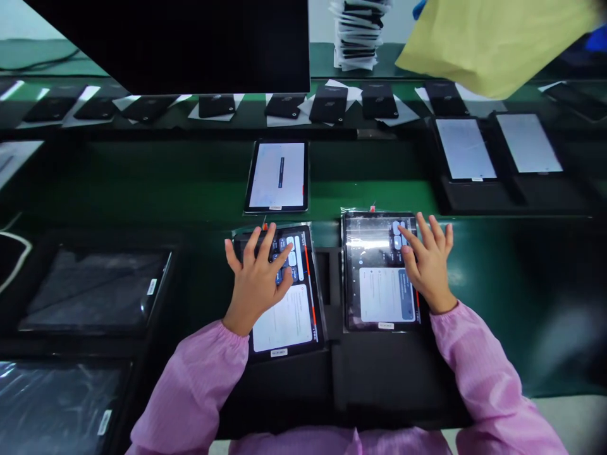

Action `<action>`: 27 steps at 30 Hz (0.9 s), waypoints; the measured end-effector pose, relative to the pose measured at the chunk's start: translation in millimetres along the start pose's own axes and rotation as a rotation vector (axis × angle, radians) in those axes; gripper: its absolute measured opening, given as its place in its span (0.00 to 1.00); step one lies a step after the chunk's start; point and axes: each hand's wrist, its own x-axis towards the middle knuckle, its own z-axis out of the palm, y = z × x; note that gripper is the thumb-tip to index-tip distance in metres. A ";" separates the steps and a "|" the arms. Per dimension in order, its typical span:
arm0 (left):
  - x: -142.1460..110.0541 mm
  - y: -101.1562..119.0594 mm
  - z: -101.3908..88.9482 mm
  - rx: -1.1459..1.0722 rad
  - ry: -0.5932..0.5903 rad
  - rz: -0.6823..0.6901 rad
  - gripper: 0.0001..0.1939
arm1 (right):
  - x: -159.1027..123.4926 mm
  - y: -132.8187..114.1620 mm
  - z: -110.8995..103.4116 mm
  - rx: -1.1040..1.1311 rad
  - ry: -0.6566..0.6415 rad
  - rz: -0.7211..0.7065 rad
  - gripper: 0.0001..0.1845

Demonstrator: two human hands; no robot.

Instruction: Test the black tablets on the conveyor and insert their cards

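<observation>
Here, left hand (257, 283) splayed, right hand (430, 268) likewise, over tablets (287, 321)

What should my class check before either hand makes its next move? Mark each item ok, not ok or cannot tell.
1. Left hand over the left tablet: ok.
2. Right hand reaching over the right tablet: ok.
3. Both these tablets lit: ok.
4. Left tablet lined up squarely with the right tablet: not ok, it sits askew.
5. Either hand actually pressing its tablet: cannot tell.
6. Far tablet apart from both hands: ok.
</observation>
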 end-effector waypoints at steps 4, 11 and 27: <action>1.2 2.1 0.5 -0.004 -0.011 -0.001 0.19 | 0.9 0.7 2.2 -0.029 -0.008 0.012 0.24; -1.4 3.1 0.4 -0.002 -0.031 0.009 0.19 | -0.1 2.6 7.7 -0.069 -0.021 -0.046 0.26; -120.6 -28.1 -25.8 -0.115 -0.238 -0.298 0.82 | 166.8 -177.3 62.0 0.786 -0.930 -0.149 0.09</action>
